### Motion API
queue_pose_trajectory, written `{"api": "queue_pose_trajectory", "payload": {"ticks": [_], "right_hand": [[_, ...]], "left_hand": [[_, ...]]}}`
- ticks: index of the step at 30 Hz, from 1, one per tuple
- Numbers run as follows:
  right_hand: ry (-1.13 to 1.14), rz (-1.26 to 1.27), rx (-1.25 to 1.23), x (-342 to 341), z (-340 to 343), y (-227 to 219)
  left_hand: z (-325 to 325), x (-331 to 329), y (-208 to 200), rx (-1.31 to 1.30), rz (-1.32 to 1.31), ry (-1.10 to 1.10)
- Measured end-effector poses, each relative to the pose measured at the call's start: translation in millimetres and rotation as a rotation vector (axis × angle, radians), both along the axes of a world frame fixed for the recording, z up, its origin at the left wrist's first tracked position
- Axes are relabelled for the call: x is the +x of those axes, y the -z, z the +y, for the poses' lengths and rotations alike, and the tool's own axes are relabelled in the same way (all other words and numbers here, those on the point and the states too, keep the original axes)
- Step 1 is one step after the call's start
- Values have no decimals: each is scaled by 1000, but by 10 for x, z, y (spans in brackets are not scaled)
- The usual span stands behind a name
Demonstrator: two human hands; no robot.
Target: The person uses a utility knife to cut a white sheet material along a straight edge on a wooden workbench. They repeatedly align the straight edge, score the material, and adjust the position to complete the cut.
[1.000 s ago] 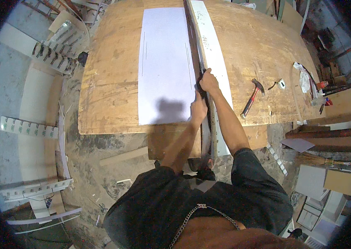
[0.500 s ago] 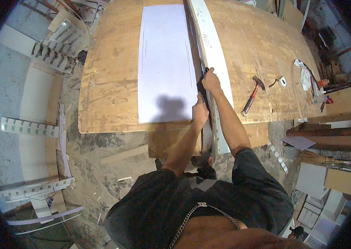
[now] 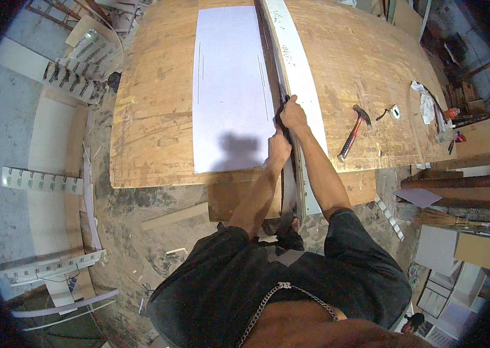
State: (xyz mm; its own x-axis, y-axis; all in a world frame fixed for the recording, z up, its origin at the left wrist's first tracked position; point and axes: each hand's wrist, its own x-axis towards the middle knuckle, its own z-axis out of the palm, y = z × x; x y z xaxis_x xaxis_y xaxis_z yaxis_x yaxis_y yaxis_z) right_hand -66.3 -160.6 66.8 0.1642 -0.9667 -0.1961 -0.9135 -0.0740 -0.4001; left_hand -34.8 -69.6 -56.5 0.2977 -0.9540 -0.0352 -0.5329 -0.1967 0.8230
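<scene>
My right hand is closed around a small dark tool beside the long white board; the fingers hide most of it, and I cannot make out its kind. Just nearer to me, my left hand has its fingers curled at the dark, narrow strip running along that board's left side. What the left fingers grip is hidden. To the left lies a pale white panel with several thin dark slits and a shadow near its front end. Both panel and board rest lengthwise on the wooden table.
Right of the board lie a claw hammer with a red and black handle and a white tape measure. A white plastic bag sits by the table's right edge. On the floor at right are a broom and panels.
My left hand has slid slightly away from me along the strip, closer to the right hand. The right hand has barely moved.
</scene>
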Motion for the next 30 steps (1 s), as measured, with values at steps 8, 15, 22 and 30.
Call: {"api": "queue_pose_trajectory", "payload": {"ticks": [8, 15, 22, 30], "right_hand": [[23, 13, 23, -78, 48, 2], [-47, 36, -20, 103, 129, -101], [-20, 51, -71, 1, 50, 72], [-31, -3, -105, -94, 59, 67]], "left_hand": [[-180, 20, -27, 28, 24, 40], [-35, 91, -26, 29, 66, -13], [704, -249, -191, -195, 186, -62], [553, -213, -109, -121, 76, -57]]}}
